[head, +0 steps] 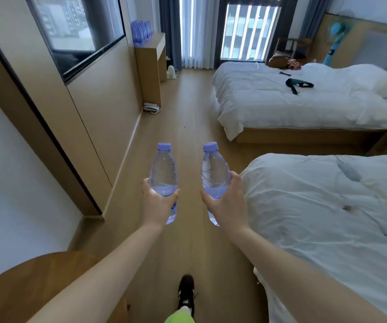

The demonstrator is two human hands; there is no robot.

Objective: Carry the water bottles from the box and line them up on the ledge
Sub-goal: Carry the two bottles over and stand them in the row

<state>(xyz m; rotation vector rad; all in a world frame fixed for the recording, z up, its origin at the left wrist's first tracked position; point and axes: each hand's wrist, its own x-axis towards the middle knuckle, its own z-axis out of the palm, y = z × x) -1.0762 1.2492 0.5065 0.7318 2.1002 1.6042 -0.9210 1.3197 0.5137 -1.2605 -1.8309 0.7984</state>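
Note:
My left hand (156, 203) grips a clear water bottle (163, 173) with a purple cap, held upright in front of me. My right hand (225, 201) grips a second such bottle (214, 170) the same way. Both bottles are above the wooden floor, side by side and apart. Far ahead on the left, a wooden ledge (156, 44) carries a row of several purple-capped bottles (141, 31) against the wall. The box is not in view.
Two beds with white covers stand on the right, the near one (327, 206) close to my right arm, the far one (292, 96) ahead. A wooden floor aisle (183, 113) runs between them and the left wall. A telephone (151, 107) lies by the ledge's base. A round wooden table (24, 283) is at lower left.

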